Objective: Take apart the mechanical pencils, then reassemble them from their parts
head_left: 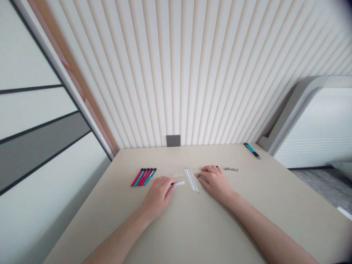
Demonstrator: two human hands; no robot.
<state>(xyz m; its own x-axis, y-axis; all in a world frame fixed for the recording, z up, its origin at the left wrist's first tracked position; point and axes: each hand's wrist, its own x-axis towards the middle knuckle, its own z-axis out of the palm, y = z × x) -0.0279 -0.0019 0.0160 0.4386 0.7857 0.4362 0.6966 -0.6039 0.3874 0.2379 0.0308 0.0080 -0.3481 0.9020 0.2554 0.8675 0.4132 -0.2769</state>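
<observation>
My left hand is closed on a white tube with a dark end, which points right. My right hand rests on the table right of several thin white refills; its fingers are bent round small grey parts, and whether it grips one is hard to tell. Several small white pieces lie in a row just above the white tube. Left of my left hand, several red and teal pen barrels with black ends lie side by side. Small grey pieces form a row beyond my right hand.
A teal and black pen lies at the back right of the beige table. Behind stands a ribbed white wall with a dark socket. A white cabinet is at the left, a grey and white headboard at the right.
</observation>
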